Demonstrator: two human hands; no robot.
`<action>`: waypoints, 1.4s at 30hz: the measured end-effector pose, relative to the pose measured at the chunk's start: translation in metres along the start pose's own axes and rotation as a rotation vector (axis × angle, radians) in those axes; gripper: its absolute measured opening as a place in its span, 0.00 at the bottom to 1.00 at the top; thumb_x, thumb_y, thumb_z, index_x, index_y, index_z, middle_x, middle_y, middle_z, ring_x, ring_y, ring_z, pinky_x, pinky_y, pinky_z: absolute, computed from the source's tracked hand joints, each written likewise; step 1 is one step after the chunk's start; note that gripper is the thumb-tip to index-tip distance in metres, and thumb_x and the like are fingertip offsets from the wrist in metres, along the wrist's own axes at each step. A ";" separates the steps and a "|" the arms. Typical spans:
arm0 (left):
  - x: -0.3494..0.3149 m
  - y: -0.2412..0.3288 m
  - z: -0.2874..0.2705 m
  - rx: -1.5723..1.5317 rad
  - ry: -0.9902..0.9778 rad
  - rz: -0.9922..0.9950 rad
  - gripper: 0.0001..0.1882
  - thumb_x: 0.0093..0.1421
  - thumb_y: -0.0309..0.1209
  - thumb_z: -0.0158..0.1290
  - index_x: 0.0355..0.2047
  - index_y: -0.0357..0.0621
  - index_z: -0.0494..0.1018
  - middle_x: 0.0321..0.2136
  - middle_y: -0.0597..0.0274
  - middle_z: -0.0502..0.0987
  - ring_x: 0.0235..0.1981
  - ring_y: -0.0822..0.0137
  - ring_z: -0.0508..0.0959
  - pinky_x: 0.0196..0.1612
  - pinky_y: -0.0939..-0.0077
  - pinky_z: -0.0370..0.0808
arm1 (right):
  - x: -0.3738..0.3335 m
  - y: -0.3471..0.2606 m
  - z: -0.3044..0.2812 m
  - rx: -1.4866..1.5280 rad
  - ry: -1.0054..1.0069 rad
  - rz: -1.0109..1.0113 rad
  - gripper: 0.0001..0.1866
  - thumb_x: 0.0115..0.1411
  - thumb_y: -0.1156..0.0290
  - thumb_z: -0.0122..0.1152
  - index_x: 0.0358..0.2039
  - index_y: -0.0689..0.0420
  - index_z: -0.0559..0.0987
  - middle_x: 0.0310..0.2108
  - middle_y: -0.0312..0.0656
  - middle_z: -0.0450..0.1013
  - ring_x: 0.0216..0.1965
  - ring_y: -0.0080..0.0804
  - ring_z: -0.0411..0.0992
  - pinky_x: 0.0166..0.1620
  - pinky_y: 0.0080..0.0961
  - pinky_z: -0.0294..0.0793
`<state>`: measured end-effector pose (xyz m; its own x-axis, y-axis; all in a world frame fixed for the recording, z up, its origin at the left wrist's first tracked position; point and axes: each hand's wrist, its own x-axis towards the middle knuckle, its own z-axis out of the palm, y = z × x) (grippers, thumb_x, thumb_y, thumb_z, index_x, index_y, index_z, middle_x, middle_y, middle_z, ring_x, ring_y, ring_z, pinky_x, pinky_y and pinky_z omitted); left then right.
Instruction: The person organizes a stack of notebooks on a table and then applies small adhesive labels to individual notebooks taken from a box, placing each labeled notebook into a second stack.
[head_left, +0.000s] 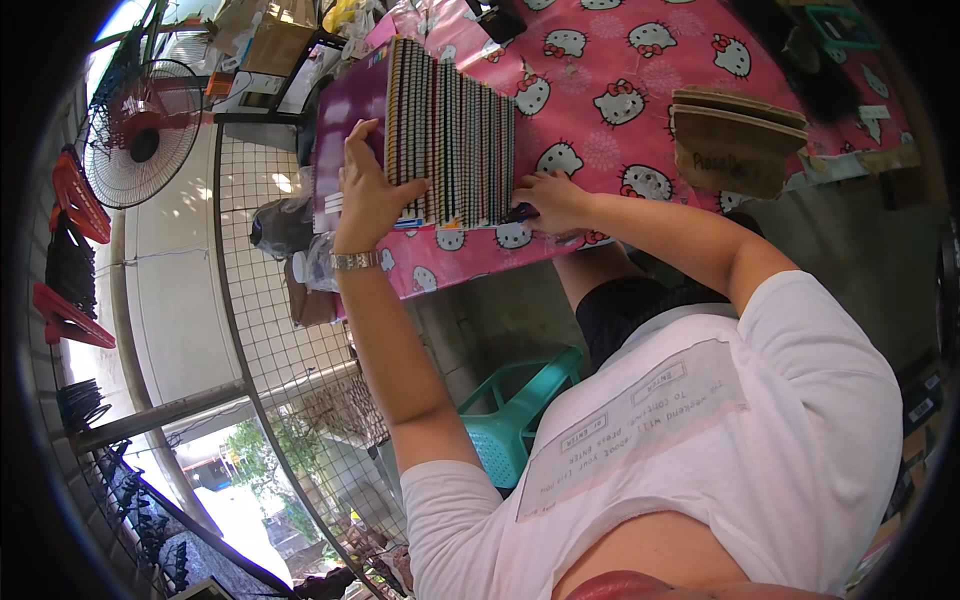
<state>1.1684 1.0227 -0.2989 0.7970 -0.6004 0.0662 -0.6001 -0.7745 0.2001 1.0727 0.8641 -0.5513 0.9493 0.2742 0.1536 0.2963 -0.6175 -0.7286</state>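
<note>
You're working at the pink-covered table (600, 150), and the row of spiral notebooks (455, 130) is resting at its near left side, bindings showing. Off to the left, a fan (145, 135) is standing; a green stool (505, 410) is sitting nearer you, and brown cardboard (735, 150) is resting on the table's right. Your left hand (372, 195) is spreading wide, fingers lying over the purple cover, thumb reaching across the bindings. Your right hand (555, 203) is curling at the row's near right corner; I can't tell whether it's gripping. A watch (355, 260) is circling your left wrist.
</note>
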 end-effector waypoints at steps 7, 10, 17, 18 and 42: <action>0.006 0.006 0.001 0.024 0.025 0.038 0.50 0.39 0.29 0.69 0.60 0.43 0.53 0.54 0.44 0.65 0.56 0.49 0.67 0.59 0.61 0.64 | 0.045 0.031 0.007 0.265 -0.483 0.166 0.23 0.51 0.51 0.66 0.45 0.47 0.79 0.47 0.41 0.73 0.52 0.43 0.71 0.52 0.53 0.63; -0.001 -0.001 0.002 0.046 0.040 0.036 0.49 0.39 0.29 0.69 0.60 0.43 0.53 0.55 0.44 0.65 0.57 0.49 0.67 0.59 0.61 0.64 | 0.016 0.011 -0.003 0.074 -0.261 0.079 0.24 0.50 0.50 0.66 0.45 0.47 0.79 0.47 0.42 0.73 0.53 0.44 0.70 0.52 0.51 0.63; 0.003 0.006 0.000 0.004 0.005 0.002 0.50 0.40 0.29 0.69 0.60 0.44 0.52 0.55 0.44 0.65 0.58 0.48 0.66 0.60 0.61 0.63 | 0.003 0.002 -0.003 -0.101 -0.001 -0.045 0.23 0.47 0.54 0.69 0.44 0.48 0.79 0.43 0.42 0.73 0.51 0.43 0.71 0.49 0.48 0.66; 0.003 0.005 0.000 0.008 0.008 0.007 0.50 0.40 0.29 0.69 0.60 0.44 0.52 0.55 0.44 0.65 0.58 0.49 0.66 0.60 0.61 0.63 | 0.005 0.003 -0.003 -0.071 -0.046 -0.018 0.23 0.48 0.55 0.68 0.44 0.49 0.79 0.41 0.42 0.74 0.49 0.44 0.72 0.48 0.47 0.68; 0.003 0.006 0.000 0.003 0.010 -0.003 0.50 0.39 0.31 0.69 0.60 0.44 0.53 0.55 0.44 0.65 0.57 0.48 0.66 0.60 0.60 0.63 | 0.004 0.021 0.006 -0.058 0.081 -0.121 0.21 0.44 0.56 0.68 0.40 0.47 0.81 0.42 0.39 0.74 0.50 0.45 0.67 0.52 0.43 0.64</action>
<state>1.1670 1.0168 -0.2980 0.7994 -0.5960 0.0750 -0.5978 -0.7770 0.1971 1.0818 0.8568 -0.5703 0.9109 0.2901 0.2933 0.4125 -0.6259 -0.6619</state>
